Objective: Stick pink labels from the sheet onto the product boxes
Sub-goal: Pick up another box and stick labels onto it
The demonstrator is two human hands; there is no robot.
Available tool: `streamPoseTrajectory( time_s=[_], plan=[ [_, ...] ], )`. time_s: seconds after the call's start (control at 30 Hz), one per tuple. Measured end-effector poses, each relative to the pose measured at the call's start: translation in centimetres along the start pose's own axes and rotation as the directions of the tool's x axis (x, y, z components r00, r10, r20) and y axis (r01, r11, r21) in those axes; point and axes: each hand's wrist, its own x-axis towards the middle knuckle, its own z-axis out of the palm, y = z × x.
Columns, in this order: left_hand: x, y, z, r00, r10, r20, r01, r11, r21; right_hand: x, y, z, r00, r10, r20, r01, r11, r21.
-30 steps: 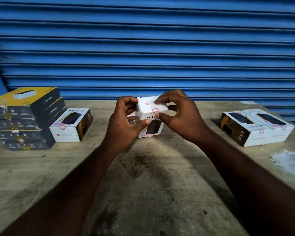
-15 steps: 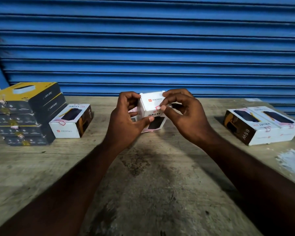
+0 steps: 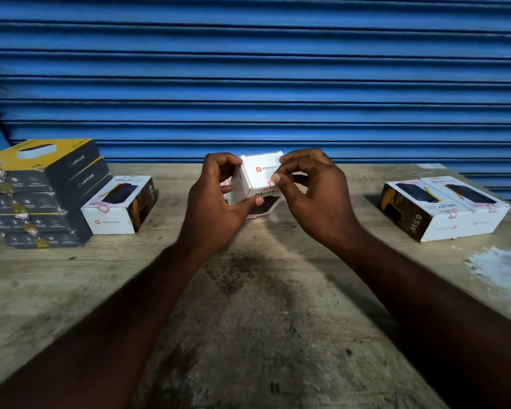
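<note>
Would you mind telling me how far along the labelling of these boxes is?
Done: the white box on the left and the two on the right show pink labels. In hand: the left hand holds a white box while the right hand presses a label onto its edge. Left: nothing visibly unlabelled; the dark stack carries tags too.

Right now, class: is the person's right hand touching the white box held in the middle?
Touching. The head view shows the right hand fingertips pressed on the white box corner.
</note>
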Motion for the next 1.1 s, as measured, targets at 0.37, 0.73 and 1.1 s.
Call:
streamPoseTrajectory(
  time_s=[0.37,0.73,1.1],
  plan=[
    [-0.2,0.3,0.4,0.999,-0.034,0.002,0.034,0.999,-0.015,-0.3,-0.8,0.1,0.999,-0.008,-0.042,0.002,0.992,-0.13],
    [-0.2,-0.2,0.2,0.999,-0.024,-0.022,0.023,1.0,-0.009,-0.3,-0.6,0.0,1.0,-0.014,0.004,0.014,0.999,-0.041],
    [-0.3,0.1,0.4,1.0,-0.017,-0.023,0.017,1.0,0.001,-0.3,-1.2,0.0,0.999,0.046,-0.015,-0.047,0.99,-0.13]
  ],
)
